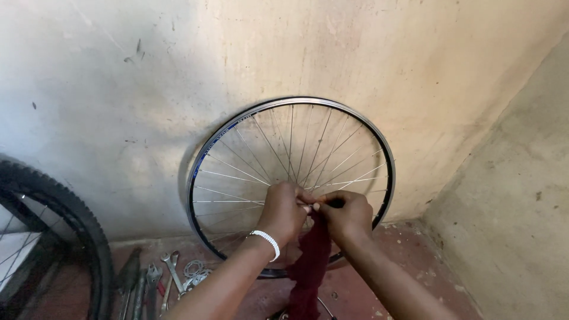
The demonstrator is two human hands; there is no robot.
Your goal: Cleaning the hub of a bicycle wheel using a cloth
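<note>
Currently both hands, left hand [285, 208] and right hand [347, 214], pinch the soft, limp maroon cloth [308, 266] at the hub of the light, rigid bare wheel [204, 155]; hold the rim at 9 and 3 o'clock, as spokes bend.

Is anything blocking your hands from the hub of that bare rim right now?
Nothing visible does. The left hand and right hand are already at the centre of the wheel, pinching there, with a dark red cloth hanging below them. The hub itself is hidden behind the hands.

The hands [284, 213] [347, 214] are hiding the hub of the bicycle wheel [225, 139]; the dark red cloth [308, 269] below them and the tyre [89, 237] to the left are running out of the picture.
</note>
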